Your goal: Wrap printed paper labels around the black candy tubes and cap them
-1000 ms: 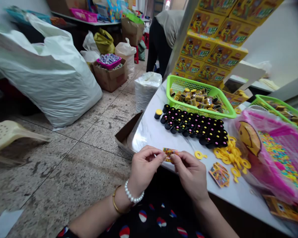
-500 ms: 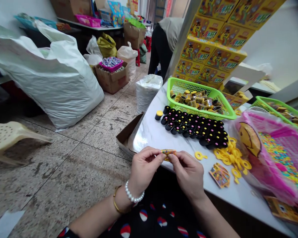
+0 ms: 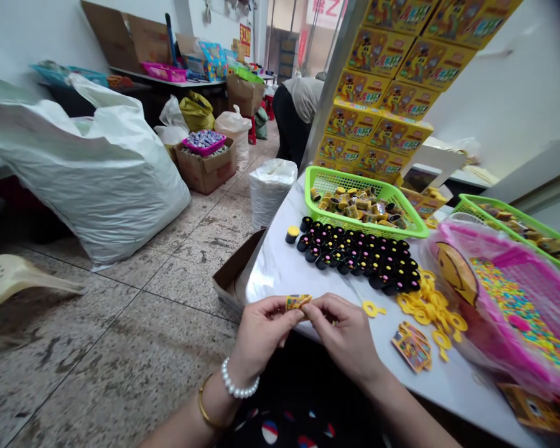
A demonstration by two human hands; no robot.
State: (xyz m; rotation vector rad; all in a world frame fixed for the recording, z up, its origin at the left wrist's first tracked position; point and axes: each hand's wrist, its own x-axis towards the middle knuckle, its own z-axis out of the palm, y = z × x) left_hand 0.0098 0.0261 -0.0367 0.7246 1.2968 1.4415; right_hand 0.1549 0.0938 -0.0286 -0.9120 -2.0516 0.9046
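Between my hands is a small printed yellow-orange label (image 3: pixel 297 302), bent into a curve. My left hand (image 3: pixel 267 326) pinches its left end between thumb and fingers. The fingertips of my right hand (image 3: pixel 343 333) grip its right end, partly hiding it. Just beyond, many small black cups (image 3: pixel 354 249) with pink and yellow bits inside stand in rows on the white table (image 3: pixel 273 274). One cup with a yellow lid (image 3: pixel 292 234) stands apart on the left. To the right lie a lone yellow ring piece (image 3: pixel 373 309), a heap of yellow ring pieces (image 3: pixel 429 305) and a fanned stack of labels (image 3: pixel 411 346).
A green basket (image 3: pixel 420 229) of wrapped cups sits behind the rows, before stacked yellow boxes (image 3: pixel 378 50). A pink basket (image 3: pixel 504 330) holds colourful candies. An open carton (image 3: pixel 233 267) and a big white sack (image 3: pixel 116 168) stand on the floor. A person (image 3: pixel 296 112) bends over behind.
The label has gone from nearly flat to more curved, and my hands have shifted slightly left and down. The camera view has tilted up a little.
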